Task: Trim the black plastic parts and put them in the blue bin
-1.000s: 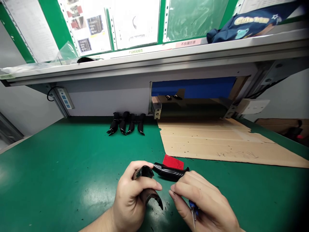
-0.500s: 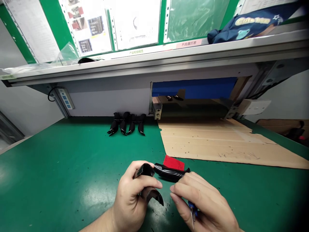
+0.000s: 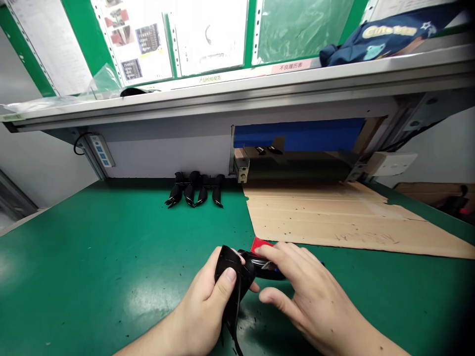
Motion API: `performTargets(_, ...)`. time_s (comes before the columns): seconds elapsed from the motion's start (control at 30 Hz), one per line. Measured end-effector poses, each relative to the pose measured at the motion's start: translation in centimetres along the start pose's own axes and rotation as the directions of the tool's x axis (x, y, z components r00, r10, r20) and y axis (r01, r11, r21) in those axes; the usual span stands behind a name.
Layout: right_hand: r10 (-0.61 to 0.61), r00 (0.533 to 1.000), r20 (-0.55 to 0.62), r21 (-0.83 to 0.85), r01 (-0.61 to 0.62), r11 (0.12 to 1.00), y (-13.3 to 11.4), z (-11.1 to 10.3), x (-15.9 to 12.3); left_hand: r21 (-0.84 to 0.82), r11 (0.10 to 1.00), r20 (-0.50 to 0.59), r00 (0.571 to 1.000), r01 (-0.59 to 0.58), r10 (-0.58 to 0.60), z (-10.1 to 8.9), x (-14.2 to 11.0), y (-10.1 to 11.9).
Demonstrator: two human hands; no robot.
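Note:
My left hand (image 3: 208, 296) is closed around a black curved plastic part (image 3: 232, 287), with the thumb pressed on its surface and a thin black strip hanging below. My right hand (image 3: 300, 287) is open, thumb spread away from the fingers, its index fingertip at a small red square (image 3: 258, 244). Beneath those fingers lies a glossy black ribbed piece (image 3: 260, 259), mostly covered. A small blue-and-metal tool (image 3: 268, 265) shows by the fingers; whether they touch it is hidden.
Several glossy black parts (image 3: 195, 190) lie at the back of the green table (image 3: 111, 247). Flattened cardboard (image 3: 315, 217) covers the back right, before a wall opening with a blue panel (image 3: 304, 136). A shelf edge (image 3: 222, 94) spans above. Dark scraps dot the table.
My left hand has turned the black curved part upright. My right hand has moved forward and spread its thumb, reaching over the ribbed piece and red square; the blue tool has shifted forward from the palm.

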State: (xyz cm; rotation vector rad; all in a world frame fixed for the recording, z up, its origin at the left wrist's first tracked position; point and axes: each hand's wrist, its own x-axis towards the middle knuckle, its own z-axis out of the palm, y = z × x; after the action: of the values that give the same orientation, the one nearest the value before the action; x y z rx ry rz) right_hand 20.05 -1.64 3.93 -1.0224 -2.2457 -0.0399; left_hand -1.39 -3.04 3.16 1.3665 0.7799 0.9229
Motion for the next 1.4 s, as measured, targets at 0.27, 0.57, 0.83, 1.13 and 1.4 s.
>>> performTargets(0.27,-0.037,0.992,0.12,-0.28,0.069,0.958,0.3,0.2,0.2,-0.038,0.978,0.126,0.972,0.206,-0.2,-0.8,0.3,1.3)
performTargets(0.57,-0.024,0.985,0.173,-0.298,0.075,0.952,0.1,0.7,-0.2,0.014,0.961,0.115,0.954,0.275,-0.275,-0.6,0.0,1.5)
performTargets(0.83,-0.058,0.988,0.145,-0.297,0.099,0.95,-0.5,1.1,0.0,0.157,0.937,0.074,0.942,0.313,-0.328,-0.8,-0.2,2.3)
performTargets(1.13,-0.056,0.986,0.155,-0.285,0.099,0.953,-0.6,1.5,-0.3,0.209,0.938,0.094,0.948,0.278,-0.303,-0.7,-0.3,2.7)
performTargets(1.4,-0.033,0.98,0.194,-0.267,0.086,0.96,-0.7,2.1,-0.5,0.291,0.942,0.123,0.97,0.168,-0.211,-0.7,-0.2,2.7)
